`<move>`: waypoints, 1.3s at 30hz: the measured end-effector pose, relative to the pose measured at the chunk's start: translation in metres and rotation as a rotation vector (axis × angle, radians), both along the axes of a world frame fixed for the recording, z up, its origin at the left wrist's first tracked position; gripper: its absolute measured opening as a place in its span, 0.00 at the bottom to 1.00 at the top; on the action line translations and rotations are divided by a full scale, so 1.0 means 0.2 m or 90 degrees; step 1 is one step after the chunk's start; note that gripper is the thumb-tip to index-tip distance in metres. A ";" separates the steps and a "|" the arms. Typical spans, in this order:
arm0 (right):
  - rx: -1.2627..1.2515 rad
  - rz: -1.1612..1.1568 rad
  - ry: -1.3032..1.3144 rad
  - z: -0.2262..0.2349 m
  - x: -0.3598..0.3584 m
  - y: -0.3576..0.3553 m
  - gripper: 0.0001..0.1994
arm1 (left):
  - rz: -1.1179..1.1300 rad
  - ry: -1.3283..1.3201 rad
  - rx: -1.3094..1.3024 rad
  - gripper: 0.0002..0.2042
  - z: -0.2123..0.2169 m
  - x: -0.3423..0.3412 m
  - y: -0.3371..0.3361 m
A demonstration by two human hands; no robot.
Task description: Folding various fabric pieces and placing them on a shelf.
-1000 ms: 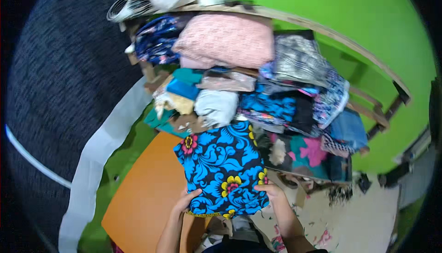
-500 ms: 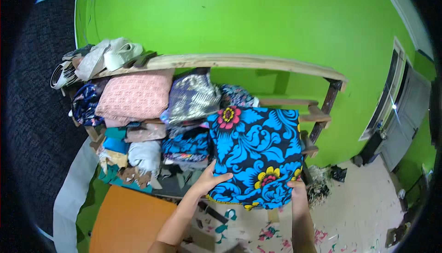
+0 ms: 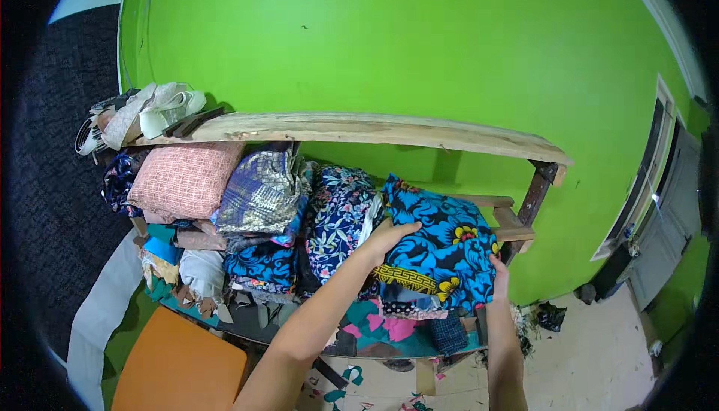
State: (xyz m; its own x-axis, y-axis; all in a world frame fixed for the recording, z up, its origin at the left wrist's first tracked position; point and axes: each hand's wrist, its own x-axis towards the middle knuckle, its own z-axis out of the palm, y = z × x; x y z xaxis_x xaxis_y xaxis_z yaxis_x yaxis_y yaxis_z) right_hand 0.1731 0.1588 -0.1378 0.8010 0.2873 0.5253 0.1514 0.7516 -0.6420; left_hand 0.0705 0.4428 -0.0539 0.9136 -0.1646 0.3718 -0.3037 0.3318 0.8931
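A folded blue and black cloth (image 3: 431, 224) with yellow flowers is held between both hands at the right part of the shelf. My left hand (image 3: 387, 240) is closed on its left edge, thumb lying on top. At the right edge my right hand (image 3: 499, 275) grips it, with most fingers hidden behind. The cloth slopes over a lower stack of folded fabrics (image 3: 412, 308), whose front edges show beneath it. Just left of it stands a tall pile of dark floral fabric (image 3: 341, 224).
The wooden shelf's top board (image 3: 359, 128) runs above the piles. Farther left are a silvery checked cloth (image 3: 262, 194) and a pink textured bundle (image 3: 187, 179). An orange chair or tabletop (image 3: 180, 358) stands at lower left. Scraps litter the floor, and a grey door (image 3: 663, 212) is far right.
Both hands have moved the blue cloth forward, from in front of the shelf into its right section. It now tilts, and the floral pile beside it shows more fully.
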 end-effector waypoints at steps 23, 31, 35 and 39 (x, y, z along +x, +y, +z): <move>-0.231 0.126 0.118 0.52 0.67 0.74 0.24 | 0.823 -0.027 0.671 0.42 0.38 0.38 0.47; -0.538 -0.739 -0.596 0.67 0.33 0.76 0.21 | 0.995 -0.507 0.881 0.22 0.34 0.34 0.15; -0.726 -0.785 -0.585 0.58 0.23 0.95 0.21 | 1.030 -0.440 0.921 0.20 0.19 0.44 0.21; -0.759 -0.804 -0.571 0.54 0.24 0.96 0.21 | 1.007 -0.444 0.889 0.20 0.14 0.47 0.22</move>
